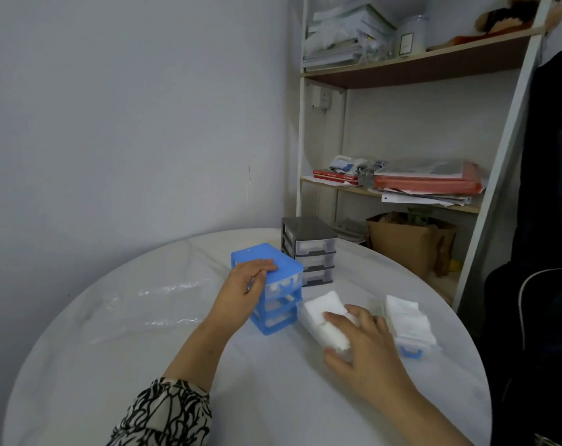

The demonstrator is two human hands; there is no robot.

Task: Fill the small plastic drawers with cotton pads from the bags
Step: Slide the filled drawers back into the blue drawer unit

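No text can be read anywhere: the label on the white jar (407,40) on the top shelf and the print on the spines of the red books (336,177) on the middle shelf are too small and blurred to make out.

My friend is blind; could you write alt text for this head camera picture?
At a round white table, a person's left hand rests on a blue mini drawer unit while the right hand grips a stack of cotton pads.
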